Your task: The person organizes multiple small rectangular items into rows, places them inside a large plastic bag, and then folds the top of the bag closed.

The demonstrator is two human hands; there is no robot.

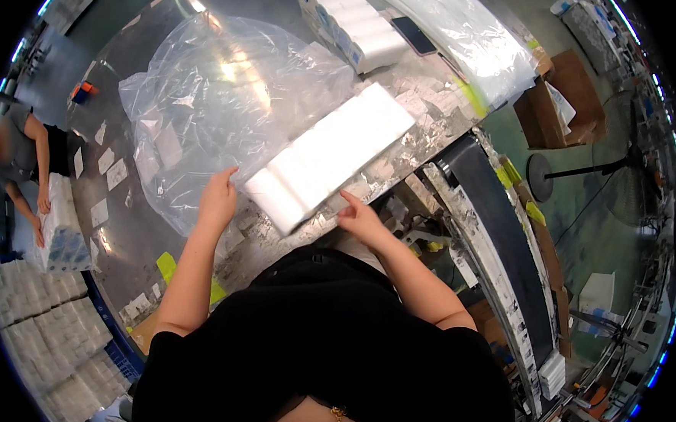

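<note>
A long, glossy white wrapped pack (331,159) with soft bulges lies slantwise on the table in front of me. Just off its near left end is my left hand (219,197), fingers pointing away from me beside a clear plastic bag (205,112); nothing shows in its grasp. My right hand (360,221) is at the pack's near long side, index finger stretched to the edge and the other fingers partly curled. Whether that fingertip touches the pack is hard to tell. The large bag spreads, crumpled, across the table left of and beyond the pack.
Another white pack of rolls (351,28), a phone (414,35) and clear film (469,42) are at the far side. To the right run a dark conveyor belt (506,220), a cardboard box (562,100) and a fan (623,161). A co-worker (32,145) handles a pack at left, near stacked packs (49,326).
</note>
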